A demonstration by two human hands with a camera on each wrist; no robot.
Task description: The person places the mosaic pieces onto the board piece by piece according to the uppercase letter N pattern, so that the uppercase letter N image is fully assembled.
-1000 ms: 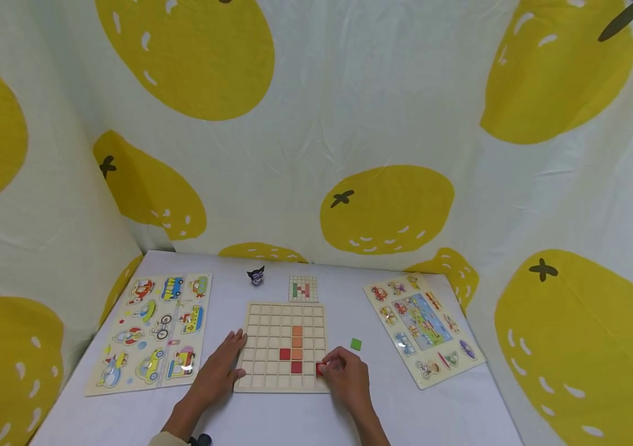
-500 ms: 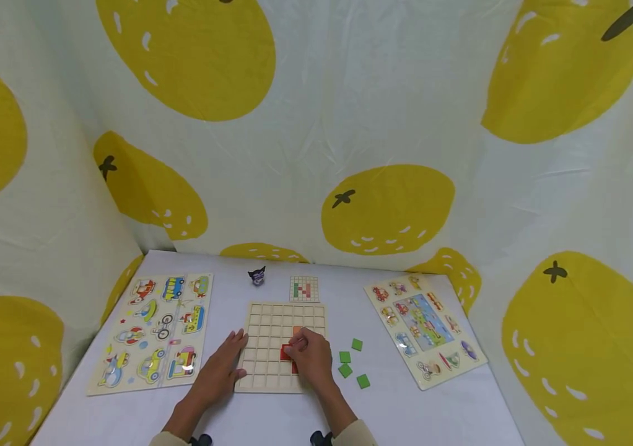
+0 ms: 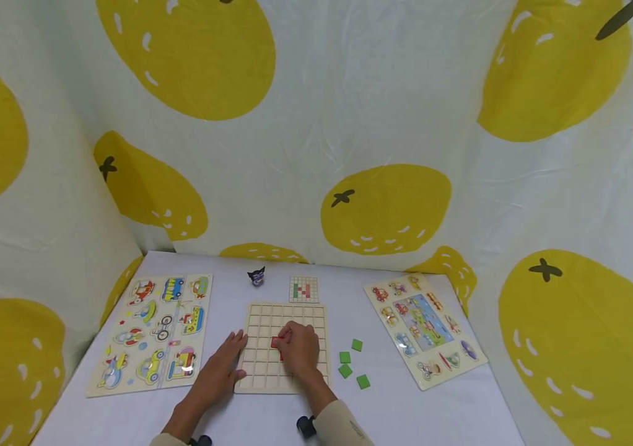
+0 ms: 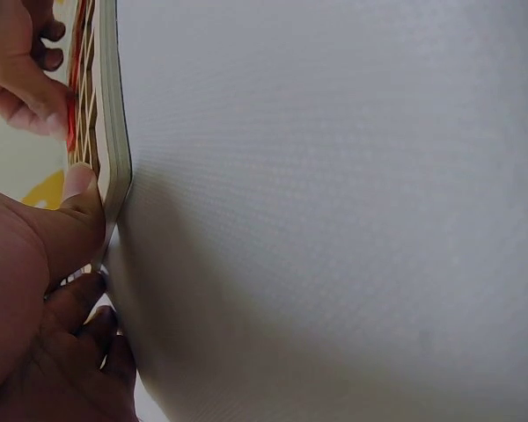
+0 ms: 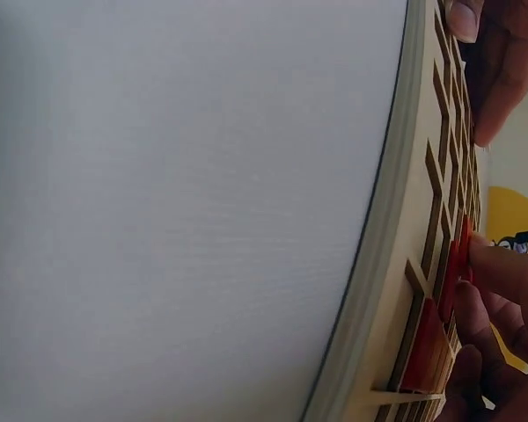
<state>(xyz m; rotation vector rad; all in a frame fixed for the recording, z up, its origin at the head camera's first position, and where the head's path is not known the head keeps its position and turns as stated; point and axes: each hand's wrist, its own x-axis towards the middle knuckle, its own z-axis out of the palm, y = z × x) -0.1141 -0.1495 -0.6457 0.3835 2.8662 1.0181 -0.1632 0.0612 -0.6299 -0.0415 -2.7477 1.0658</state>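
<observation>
My right hand (image 3: 301, 348) pinches a red square tile (image 3: 275, 342) over the middle of the wooden grid board (image 3: 255, 379). In the right wrist view, the held tile (image 5: 465, 251) stands between thumb and fingertips, with a red tile (image 5: 427, 347) lying in a nearer cell. My left hand (image 3: 218, 370) rests against the board's left edge with relaxed fingers. Its thumb lies on the rim in the left wrist view, fingers (image 4: 75, 303) along the side. The orange tiles are hidden behind my right hand.
Several green tiles (image 3: 345, 357) lie right of the board. Behind it are a small pattern card (image 3: 303, 297) and a black-and-purple figure (image 3: 257, 277). A vehicle puzzle board (image 3: 146, 365) lies left, another puzzle board (image 3: 425, 328) right. A fruit-print cloth (image 3: 294, 155) hangs behind.
My right hand has carried the red tile from the board's lower right leftward and away to its middle, uncovering several green tiles. The left hand stays put.
</observation>
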